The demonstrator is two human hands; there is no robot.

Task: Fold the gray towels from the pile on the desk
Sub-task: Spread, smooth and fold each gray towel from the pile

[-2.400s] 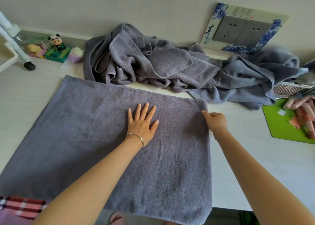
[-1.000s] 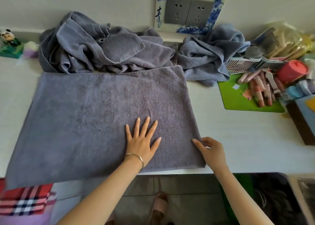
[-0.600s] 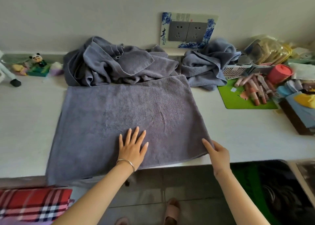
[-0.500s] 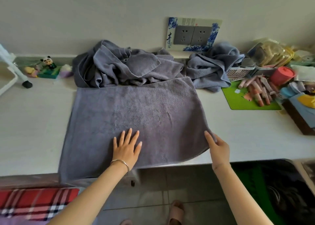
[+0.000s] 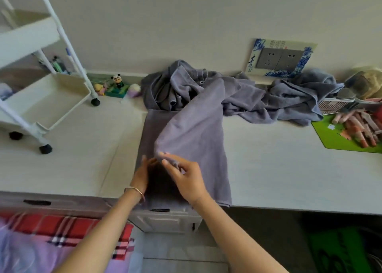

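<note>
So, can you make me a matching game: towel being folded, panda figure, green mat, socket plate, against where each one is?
1 towel being folded; 2 panda figure; 3 green mat; 4 socket plate.
A on the wall; B right end of the desk; C pinched by the right hand; D near the white cart.
Pairs: 1-C, 2-D, 3-B, 4-A.

Towel and pile — soft, matt terry cloth. Desk smooth, matt. Bracelet — thin, shiny metal. Mat smooth.
</note>
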